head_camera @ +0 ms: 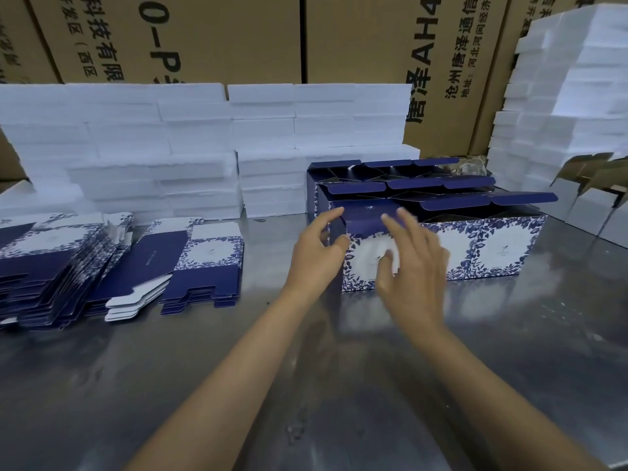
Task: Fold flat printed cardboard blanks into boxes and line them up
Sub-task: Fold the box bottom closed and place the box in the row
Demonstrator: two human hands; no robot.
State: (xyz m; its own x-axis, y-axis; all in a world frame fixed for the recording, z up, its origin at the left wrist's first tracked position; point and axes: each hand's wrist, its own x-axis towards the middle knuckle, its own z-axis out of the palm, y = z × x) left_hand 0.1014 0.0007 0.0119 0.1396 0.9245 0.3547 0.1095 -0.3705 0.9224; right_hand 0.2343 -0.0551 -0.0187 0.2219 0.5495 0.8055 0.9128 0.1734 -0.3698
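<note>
At the left end of the near row of folded boxes (475, 246), the newest box (365, 263) stands on the steel table (306, 385). The left hand (317, 253) pinches its left top corner; the right hand (413, 266), fingers spread and loose, hovers blurred at its front. A push rightward could skew the row; a squeezed corner may crease. Flat blanks (204, 266) lie well apart to the left, with bare table between and nearer; foam stacks (153, 147) close the far side.

Two hands (367, 256) — nine boxes (441, 212)
</note>
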